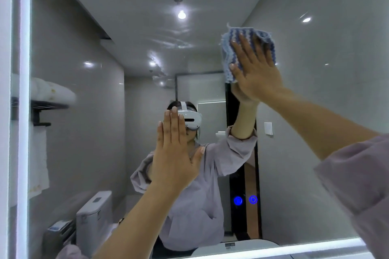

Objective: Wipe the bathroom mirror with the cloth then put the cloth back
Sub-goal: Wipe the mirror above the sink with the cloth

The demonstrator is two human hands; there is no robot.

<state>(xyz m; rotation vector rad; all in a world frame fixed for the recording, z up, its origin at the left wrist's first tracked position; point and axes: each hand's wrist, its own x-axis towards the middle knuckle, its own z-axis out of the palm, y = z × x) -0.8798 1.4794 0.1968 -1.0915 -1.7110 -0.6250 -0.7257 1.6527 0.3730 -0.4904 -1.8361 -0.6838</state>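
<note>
The right hand (254, 67) is up high, fingers spread flat, pressing the cloth (248, 52) against the glass; it is not gripping so much as pinning the blue-and-white striped square under an open palm, with the thumb curled round its lower left edge. The left hand (176, 153) is lower and nearer the middle, empty, flat and open with the fingers together, palm toward the mirror (326, 101). Whether that palm actually touches the glass I cannot tell from here.

The cloth sits in the upper right-centre part of the mirror, so the wiping looks to be under way and not finished. Around it there are faint streaks and smeary arcs in the upper middle of the glass, near the reflected ceiling bulb (181, 14), which I take to be either wipe marks or film not yet cleared. The lower stretch and the far left look untouched as far as I can judge, though the glass there is clean enough that it is hard to say.

Further out, the lit frame (25, 111) runs down the left edge and along the bottom, and two blue touch buttons (245, 200) glow low in the glass. Reflected behind the person are a towel rack (48, 99) and a toilet (94, 216).

What remains, by my reckoning: the rest of the glass, then returning the cloth. Where it belongs is not in view.
</note>
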